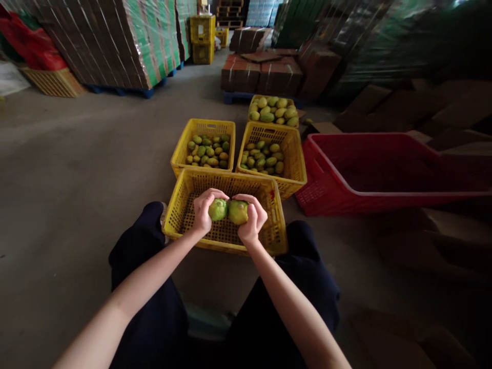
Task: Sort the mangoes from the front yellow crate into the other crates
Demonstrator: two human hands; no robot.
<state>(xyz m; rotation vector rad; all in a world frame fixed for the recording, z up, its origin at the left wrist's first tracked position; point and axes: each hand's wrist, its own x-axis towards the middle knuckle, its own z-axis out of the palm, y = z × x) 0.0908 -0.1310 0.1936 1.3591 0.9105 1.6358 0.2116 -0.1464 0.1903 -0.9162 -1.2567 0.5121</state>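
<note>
My left hand (pixel 206 209) is closed around a green papaya (pixel 219 209), its stem end facing me. A yellower green papaya (pixel 238 211) sits in the grip of my right hand (pixel 253 215). Both fruits are side by side, close together, above a yellow plastic crate (pixel 180 205) whose slotted bottom shows below my hands. Just beyond stand two more yellow crates, the left crate (pixel 177 148) and the right crate (pixel 300 159), each with several green and yellow fruits low inside.
Farther back, another yellow crate (pixel 250 100) is heaped with papayas. A large red crate (pixel 319 195) stands at the right, near loose cardboard (pixel 369 97). Bundled cardboard (pixel 261 77) sits on a blue pallet, and a wrapped stack (pixel 100 41) rises at the left.
</note>
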